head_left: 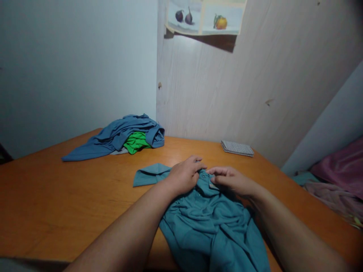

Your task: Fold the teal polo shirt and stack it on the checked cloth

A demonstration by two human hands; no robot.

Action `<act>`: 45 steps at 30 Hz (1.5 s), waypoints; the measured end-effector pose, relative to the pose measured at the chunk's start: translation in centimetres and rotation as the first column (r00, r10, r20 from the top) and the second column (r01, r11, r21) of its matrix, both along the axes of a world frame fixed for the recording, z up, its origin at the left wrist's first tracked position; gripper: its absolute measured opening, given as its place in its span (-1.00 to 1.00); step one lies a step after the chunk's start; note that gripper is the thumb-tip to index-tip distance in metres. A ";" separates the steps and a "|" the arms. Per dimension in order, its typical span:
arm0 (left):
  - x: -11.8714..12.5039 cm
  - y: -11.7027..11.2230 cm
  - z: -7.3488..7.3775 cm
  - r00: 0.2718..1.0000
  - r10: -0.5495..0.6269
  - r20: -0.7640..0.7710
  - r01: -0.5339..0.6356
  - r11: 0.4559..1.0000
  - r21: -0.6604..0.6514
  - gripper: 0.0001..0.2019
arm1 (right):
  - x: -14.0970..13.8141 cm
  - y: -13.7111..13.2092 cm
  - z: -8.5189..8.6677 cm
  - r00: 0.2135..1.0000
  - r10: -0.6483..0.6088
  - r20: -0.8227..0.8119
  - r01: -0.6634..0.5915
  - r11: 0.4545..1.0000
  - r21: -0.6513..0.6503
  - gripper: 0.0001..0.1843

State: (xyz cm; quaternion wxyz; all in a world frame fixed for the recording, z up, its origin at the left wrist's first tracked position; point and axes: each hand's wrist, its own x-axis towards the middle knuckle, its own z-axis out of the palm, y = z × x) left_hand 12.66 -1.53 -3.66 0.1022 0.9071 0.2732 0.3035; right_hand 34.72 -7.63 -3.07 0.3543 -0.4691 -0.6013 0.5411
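A teal buttoned shirt (208, 223) lies rumpled over the front part of the wooden table, its body bunched toward me. One sleeve sticks out to the left, flat on the wood. My left hand (185, 174) is curled over the left side of the collar area, thumb and fingers closed on the cloth. Opposite it, my right hand (230, 180) pinches the right edge of the collar between thumb and fingers. Small buttons show on the front strip between both hands.
At the back left of the table (70, 200) lies a heap of blue clothing (119, 134) with a bright green cloth (137, 142) tucked in it. A folded striped cloth (237, 148) sits at the back right. Pink fabric (340, 166) is beyond the right edge.
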 end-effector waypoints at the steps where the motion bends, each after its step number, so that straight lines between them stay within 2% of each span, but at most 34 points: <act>1: 0.0 -0.1 0.1 0.999 -0.001 -0.040 0.001 1.000 0.000 -0.62 | -0.1 -0.1 0.0 1.000 0.008 0.007 -0.008 1.000 0.000 -0.61; 5: -0.5 -0.2 1.0 0.991 0.088 -0.101 -0.088 0.996 0.002 -0.78 | 0.1 -0.1 0.1 0.992 0.016 0.128 -0.028 0.995 0.095 -0.68; 9: -1.2 0.2 1.9 0.962 0.260 -0.081 -0.257 0.966 0.040 -0.85 | 1.4 0.8 -0.1 0.940 -0.088 0.329 0.007 0.971 0.240 -0.80; 11: -1.4 0.2 2.2 0.942 0.331 -0.059 -0.327 0.943 0.064 -0.87 | 2.1 1.4 -0.4 0.911 -0.166 0.377 0.036 0.944 0.327 -0.81; 13: -1.4 0.2 2.3 0.923 0.384 -0.027 -0.381 0.921 0.079 -0.89 | 2.5 1.9 -0.5 0.869 -0.284 0.404 0.062 0.875 0.481 -0.83; 16: -1.4 0.1 2.2 0.919 0.393 0.027 -0.394 0.915 0.089 -0.90 | 2.8 2.5 -0.6 0.786 -0.477 0.394 0.051 0.684 0.728 -0.86; 18: -1.3 0.2 2.0 0.931 0.360 0.067 -0.365 0.926 0.092 -0.89 | 2.8 2.6 -0.7 0.736 -0.583 0.344 0.076 0.577 0.813 -0.86; 19: -1.3 0.2 1.8 0.937 0.339 0.088 -0.347 0.934 0.090 -0.88 | 2.8 2.7 -0.8 0.718 -0.616 0.324 0.106 0.557 0.824 -0.85; 20: -1.3 0.3 1.6 0.942 0.318 0.109 -0.327 0.941 0.086 -0.87 | 2.8 2.8 -0.9 0.707 -0.633 0.316 0.143 0.565 0.813 -0.85; 23: -1.3 0.7 1.2 0.946 0.279 0.166 -0.293 0.954 0.064 -0.79 | 2.9 3.0 -1.5 0.702 -0.639 0.315 0.273 0.650 0.709 -0.81; 24: -1.3 0.8 1.2 0.941 0.285 0.181 -0.299 0.953 0.050 -0.75 | 3.0 3.1 -1.7 0.698 -0.650 0.301 0.320 0.659 0.681 -0.77; 26: -1.6 1.3 1.1 0.920 0.338 0.196 -0.347 0.938 0.008 -0.68 | 3.4 3.4 -2.1 0.664 -0.700 0.262 0.405 0.632 0.661 -0.63; 29: -2.2 2.0 1.1 0.869 0.472 0.147 -0.463 0.882 -0.090 -0.65 | 4.3 3.8 -2.5 0.588 -0.760 0.278 0.462 0.597 0.656 -0.44; 31: -2.6 2.6 1.0 0.831 0.553 0.069 -0.540 0.830 -0.142 -0.66 | 4.9 4.1 -2.6 0.536 -0.772 0.342 0.467 0.608 0.642 -0.54; 32: -2.8 2.8 1.0 0.811 0.584 0.022 -0.575 0.804 -0.153 -0.66 | 5.2 4.2 -2.6 0.524 -0.759 0.387 0.457 0.634 0.624 -0.65; 34: -3.2 3.1 0.8 0.769 0.635 -0.078 -0.639 0.757 -0.136 -0.67 | 5.7 4.3 -2.4 0.527 -0.699 0.483 0.419 0.709 0.568 -0.86; 38: -3.7 3.3 0.6 0.693 0.669 -0.271 -0.706 0.705 -0.065 -0.71 | 6.2 3.6 -1.8 0.595 -0.533 0.602 0.319 0.844 0.432 -0.77; 42: -4.2 3.4 0.5 0.693 0.596 -0.406 -0.681 0.726 -0.096 -0.76 | 6.2 2.2 -1.4 0.748 -0.207 0.630 0.123 0.977 0.174 -0.76; 44: -4.4 3.7 0.5 0.705 0.566 -0.427 -0.663 0.741 -0.111 -0.84 | 6.1 1.9 -1.5 0.806 -0.066 0.589 0.016 0.996 0.089 -0.80; 45: -4.6 3.8 0.4 0.710 0.560 -0.427 -0.658 0.744 -0.118 -0.87 | 6.0 1.9 -1.5 0.826 -0.039 0.562 -0.011 0.996 0.086 -0.83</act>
